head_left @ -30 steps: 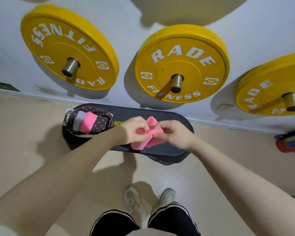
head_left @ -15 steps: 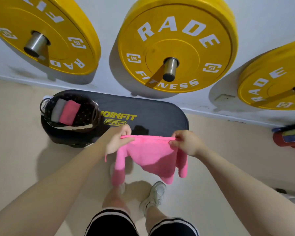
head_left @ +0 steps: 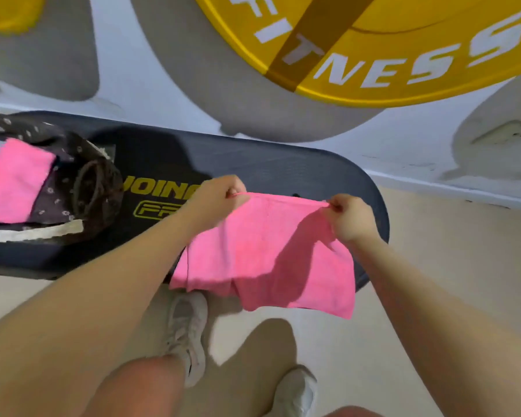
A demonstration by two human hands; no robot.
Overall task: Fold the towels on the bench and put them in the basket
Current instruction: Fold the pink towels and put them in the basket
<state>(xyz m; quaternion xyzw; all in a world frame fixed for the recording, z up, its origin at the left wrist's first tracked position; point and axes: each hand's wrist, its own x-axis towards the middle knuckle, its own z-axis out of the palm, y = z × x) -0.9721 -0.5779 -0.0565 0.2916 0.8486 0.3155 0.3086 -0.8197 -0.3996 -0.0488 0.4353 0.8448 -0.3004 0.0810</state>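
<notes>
Left hand (head_left: 220,197) and right hand (head_left: 348,216) each pinch a top corner, stretching the pink towel (head_left: 265,254) flat above the counter (head_left: 283,173), ready to fold.

You hold a bright pink cloth towel (head_left: 265,254) stretched between your hands over the dark padded tabletop (head_left: 283,170) with yellow lettering. Your left hand (head_left: 217,203) pinches one top corner and your right hand (head_left: 351,218) pinches the other, so the cloth hangs down past the tabletop's near edge. At the left end of the tabletop sits a dark patterned fabric basket (head_left: 73,188) with a folded pink towel (head_left: 12,180) inside. A large yellow weight plate (head_left: 388,55) with white lettering hangs on the white wall behind. Your pale sneakers (head_left: 187,332) stand on the beige floor below.
</notes>
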